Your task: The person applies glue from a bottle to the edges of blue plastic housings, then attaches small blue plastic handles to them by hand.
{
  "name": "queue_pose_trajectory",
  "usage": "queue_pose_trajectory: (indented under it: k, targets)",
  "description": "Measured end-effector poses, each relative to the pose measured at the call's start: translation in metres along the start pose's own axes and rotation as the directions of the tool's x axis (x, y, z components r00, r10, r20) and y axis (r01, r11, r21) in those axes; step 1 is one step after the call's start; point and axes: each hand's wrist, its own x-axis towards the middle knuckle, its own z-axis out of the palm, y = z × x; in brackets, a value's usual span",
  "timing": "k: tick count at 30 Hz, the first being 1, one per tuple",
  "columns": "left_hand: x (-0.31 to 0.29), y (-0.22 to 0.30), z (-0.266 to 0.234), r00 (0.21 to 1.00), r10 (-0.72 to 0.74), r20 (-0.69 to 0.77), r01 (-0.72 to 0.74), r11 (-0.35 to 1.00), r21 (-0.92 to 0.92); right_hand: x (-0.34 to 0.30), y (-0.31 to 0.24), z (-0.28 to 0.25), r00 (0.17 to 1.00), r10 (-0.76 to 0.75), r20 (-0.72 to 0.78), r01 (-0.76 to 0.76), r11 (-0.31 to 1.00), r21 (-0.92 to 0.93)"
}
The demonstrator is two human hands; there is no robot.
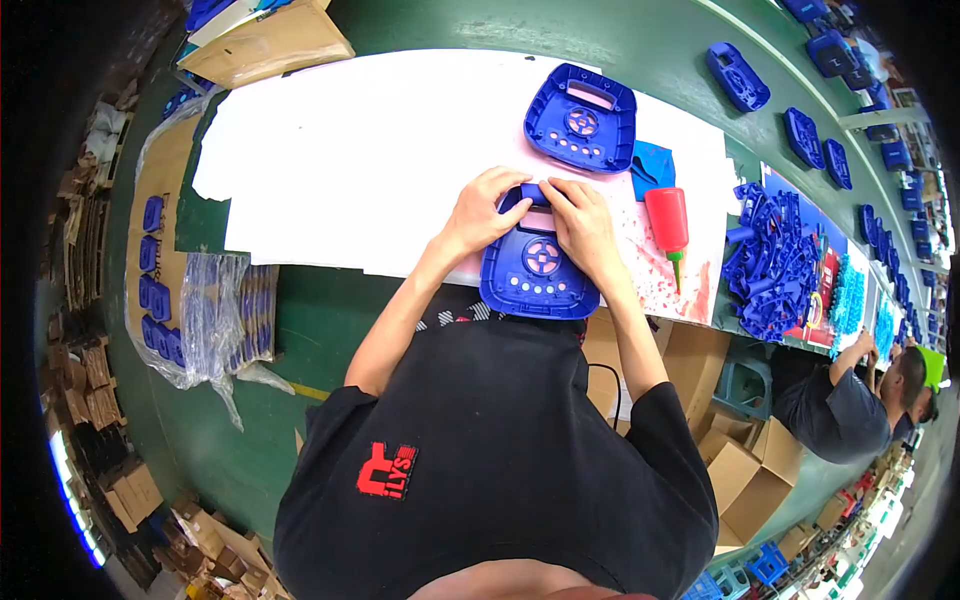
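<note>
Your white sheet [330,170] covers the green bench | blue panel [540,270] lies on its near edge, long axis running away from you | small blue piece [535,192] sits at the panel's far end | your left hand [485,212] and right hand [580,222] pinch it from either side, equally near | red bottle [668,222] to the right.

The plastic panel [540,265] by the hands is bright blue, with pale dots and a round pale ring. Another blue panel [582,118] lies on the white sheet [370,150]. The bottle [668,222] is red with a green tip. The table [640,40] is green. The shirt [500,440] is black with a red patch.
</note>
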Motion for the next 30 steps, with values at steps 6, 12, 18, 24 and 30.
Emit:
queue_pose_trajectory:
  k: [6, 12, 18, 24, 30]
  targets:
    - [-0.005, -0.004, 0.003, 0.999, -0.026, 0.047, 0.023, 0.999, 0.046, -0.001, 0.003, 0.002, 0.997, 0.073, -0.038, -0.066, 0.984, 0.163]
    - [0.0, 0.005, 0.009, 0.996, -0.074, 0.039, 0.071, 0.994, 0.078, -0.003, 0.003, 0.001, 0.993, 0.111, -0.051, -0.107, 0.992, 0.072]
    - [0.001, 0.008, 0.013, 0.996, -0.085, 0.002, 0.084, 0.989, 0.125, -0.007, 0.005, 0.005, 0.99, 0.141, -0.01, -0.14, 0.989, 0.057]
    - [0.0, 0.012, 0.011, 0.998, -0.055, 0.009, 0.053, 0.989, 0.135, -0.006, 0.003, 0.003, 0.982, 0.175, -0.066, -0.156, 0.961, 0.227]
    - [0.012, 0.012, 0.013, 0.998, 0.043, 0.041, -0.047, 0.991, 0.122, -0.009, 0.003, -0.001, 0.966, 0.245, -0.08, -0.239, 0.968, 0.075]
